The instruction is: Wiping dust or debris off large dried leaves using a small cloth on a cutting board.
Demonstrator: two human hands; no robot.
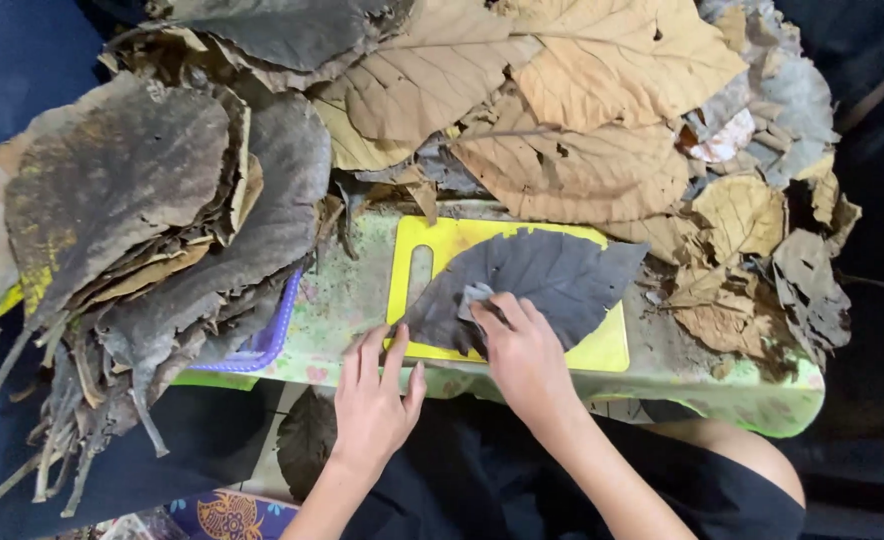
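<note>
While you look down from the head camera, your right hand point(522, 350) presses a small grey cloth point(475, 296) onto the dark grey leaf point(552, 275), fingers closed over it. That leaf lies flat on the yellow cutting board point(602, 350) on the small table point(762, 400). Your left hand point(372, 395) rests open, fingers spread, pinning the leaf's stem end at the board's near edge. Dry brown leaves point(562, 110) pile behind; stacked grey leaves point(132, 190) sit left.

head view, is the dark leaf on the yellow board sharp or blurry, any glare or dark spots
Head view: dark leaf sharp, veins visible; no glare on yellow board; soft even light on both hands; the edges of the frame fall into deep shadow.
</note>
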